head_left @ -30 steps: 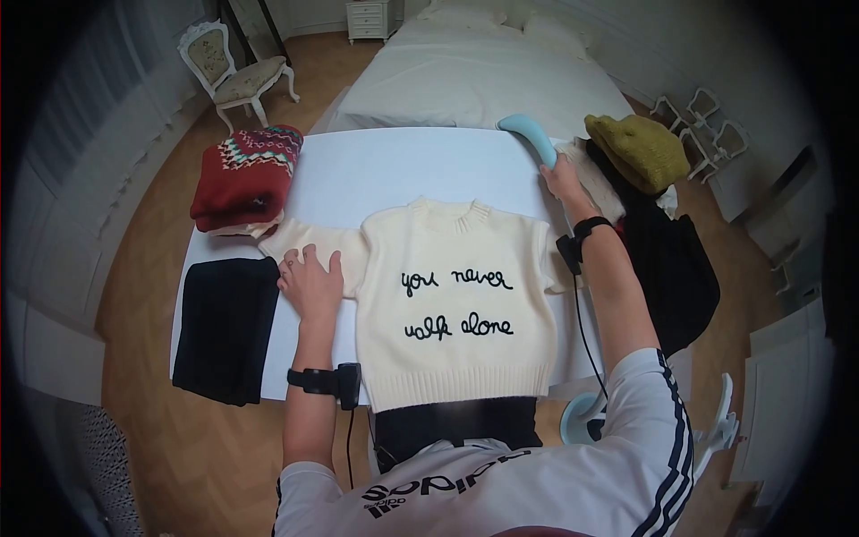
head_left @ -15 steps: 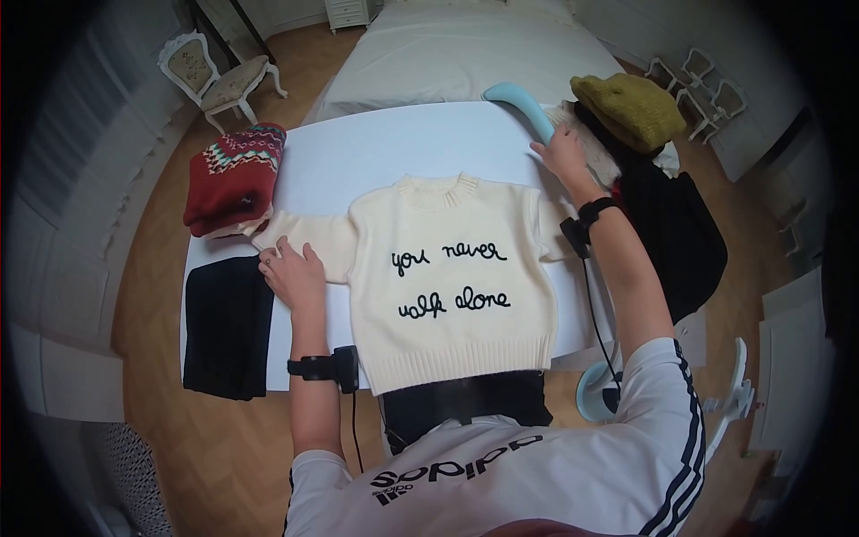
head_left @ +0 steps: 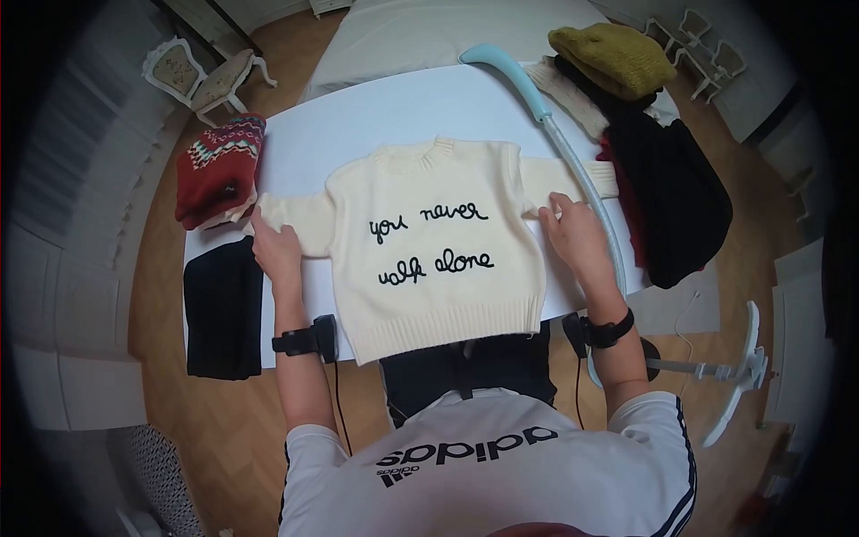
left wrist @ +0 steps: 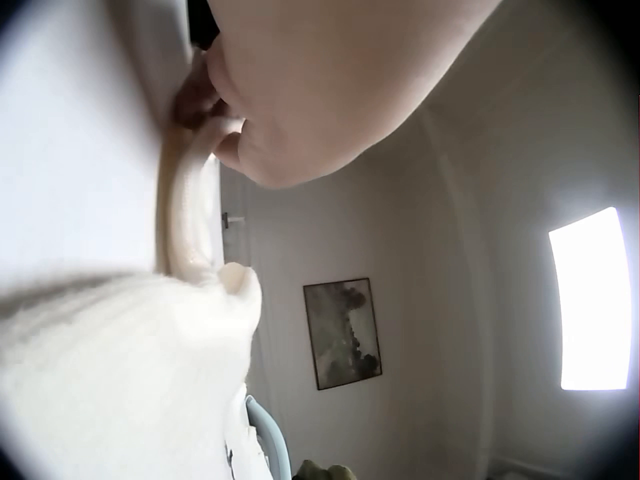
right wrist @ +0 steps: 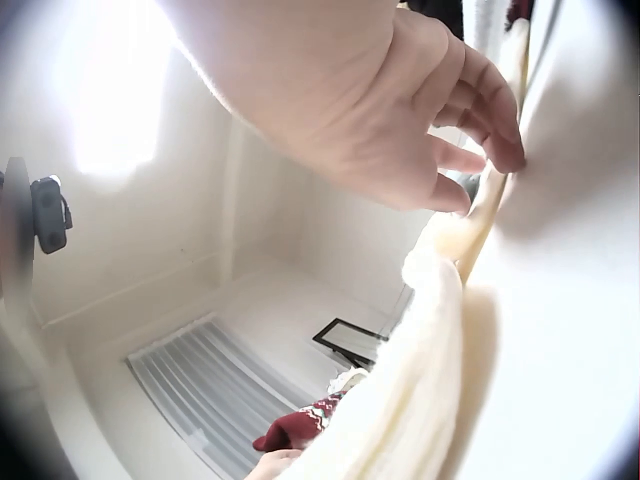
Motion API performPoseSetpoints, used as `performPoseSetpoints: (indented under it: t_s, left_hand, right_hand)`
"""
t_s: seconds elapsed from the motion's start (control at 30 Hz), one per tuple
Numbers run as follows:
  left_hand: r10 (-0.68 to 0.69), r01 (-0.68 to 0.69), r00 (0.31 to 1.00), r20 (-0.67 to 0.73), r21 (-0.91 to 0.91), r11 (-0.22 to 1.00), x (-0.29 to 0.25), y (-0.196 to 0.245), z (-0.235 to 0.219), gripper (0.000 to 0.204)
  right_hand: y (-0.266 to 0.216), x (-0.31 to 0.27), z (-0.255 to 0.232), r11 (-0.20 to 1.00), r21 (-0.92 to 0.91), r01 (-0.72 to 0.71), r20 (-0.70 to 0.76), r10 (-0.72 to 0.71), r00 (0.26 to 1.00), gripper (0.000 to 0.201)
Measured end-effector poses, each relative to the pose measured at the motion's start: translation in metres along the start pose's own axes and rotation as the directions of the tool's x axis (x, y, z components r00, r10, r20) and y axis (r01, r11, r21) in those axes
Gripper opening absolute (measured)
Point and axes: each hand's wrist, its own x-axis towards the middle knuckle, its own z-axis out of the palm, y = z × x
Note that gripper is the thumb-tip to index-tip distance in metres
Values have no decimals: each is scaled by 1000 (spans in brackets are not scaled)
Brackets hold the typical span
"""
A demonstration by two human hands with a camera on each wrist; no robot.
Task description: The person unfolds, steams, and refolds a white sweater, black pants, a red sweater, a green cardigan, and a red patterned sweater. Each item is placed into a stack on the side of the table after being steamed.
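Observation:
A cream knit sweater (head_left: 438,300) with dark cursive lettering lies front up on the white table (head_left: 322,116), its sleeves spread sideways. My left hand (head_left: 277,252) is at the left sleeve near the cuff; in the left wrist view its thumb and fingers pinch the sleeve edge (left wrist: 190,215). By the lower edge of the right sleeve (head_left: 548,179) is my right hand (head_left: 580,240). The right wrist view shows its fingers loosely bent with a gap to the thumb, fingertips right at the sleeve. A light blue garment steamer handle (head_left: 507,73) lies at the table's far side, its hose (head_left: 586,179) crossing the right sleeve.
Folded black cloth (head_left: 224,309) lies at the left, below a folded red patterned knit (head_left: 219,174). A mustard knit (head_left: 617,58) and black garments (head_left: 676,201) are piled at the right. A stand with a white hanger (head_left: 743,376) rises beside the table's right edge.
My right hand has let go of the steamer handle and come back toward me to the right sleeve. The left hand has stayed by the left cuff. The head view has tilted down.

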Motion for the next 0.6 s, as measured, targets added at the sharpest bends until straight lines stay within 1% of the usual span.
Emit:
performPoseSetpoints:
  t_s: [0.03, 0.07, 0.1, 0.13, 0.17, 0.2, 0.23, 0.27, 0.3, 0.33, 0.4, 0.43, 0.47, 0.5, 0.53, 0.57, 0.6]
  left_hand:
    - [61, -86, 985, -160, -155, 984, 1, 3, -10, 56]
    - [97, -197, 941, -324, -290, 936, 4, 6, -20, 55]
    - [99, -198, 939, -331, -280, 939, 5, 9, -31, 55]
    - [94, -234, 900, -425, -289, 928, 0, 18, -47, 51]
    - [84, -268, 854, -514, -294, 917, -2, 20, -60, 48]
    - [79, -260, 855, -513, -290, 921, 0, 15, -67, 48]
    - [112, -324, 791, -601, -257, 911, 8, 10, -72, 47]
    - [143, -385, 718, -681, -217, 897, 15, 5, -76, 46]
    - [164, -395, 693, -702, -179, 901, 23, -4, -76, 46]
    - [162, -392, 692, -704, -177, 903, 22, 0, -77, 46]
    - [227, -536, 709, -668, -300, 789, 15, 10, -75, 46]
    - [330, -598, 719, -611, -303, 742, 9, 12, -67, 48]
    - [429, -611, 770, -473, -352, 709, -6, 23, -59, 52]
    - [601, -730, 684, -414, -369, 576, -20, 37, -55, 57]
    - [722, -761, 627, -294, -429, 486, -32, 43, -44, 63]
    - [819, -741, 564, -103, -499, 448, -44, 45, -40, 66]
    - [741, -485, 652, 162, -662, 572, -61, 55, -48, 68]
  right_hand:
    - [0, -1, 5, 1000, -3, 2, -18, -2, 1000, 35]
    - [-1, -1, 11, 1000, 10, 6, -19, -6, 1000, 35]
    - [2, -1, 16, 996, 82, 27, -29, -24, 999, 34]
    - [6, -1, 19, 987, 152, 48, -38, -43, 998, 34]
    - [1, -3, 20, 986, 157, 54, -30, -50, 998, 34]
    - [-9, -5, 20, 973, 211, 88, -8, -89, 996, 32]
    - [-19, -4, 22, 957, 265, 122, 10, -130, 992, 31]
    - [-27, -4, 26, 956, 266, 128, 13, -136, 991, 31]
    - [-32, -3, 33, 940, 293, 177, 4, -187, 982, 29]
    - [-39, -2, 38, 920, 320, 225, -7, -235, 972, 28]
    - [-51, -5, 43, 904, 342, 255, -13, -267, 964, 26]
    - [-57, -7, 40, 892, 378, 249, 40, -285, 958, 27]
    - [-60, -7, 40, 878, 414, 242, 95, -306, 947, 27]
    - [-55, -4, 47, 826, 507, 245, 76, -326, 942, 29]
    - [-53, -5, 46, 823, 511, 249, 85, -336, 938, 29]
    - [-51, -4, 43, 830, 541, 136, 83, -214, 973, 30]
    - [-49, -3, 38, 822, 568, 23, 87, -88, 992, 32]
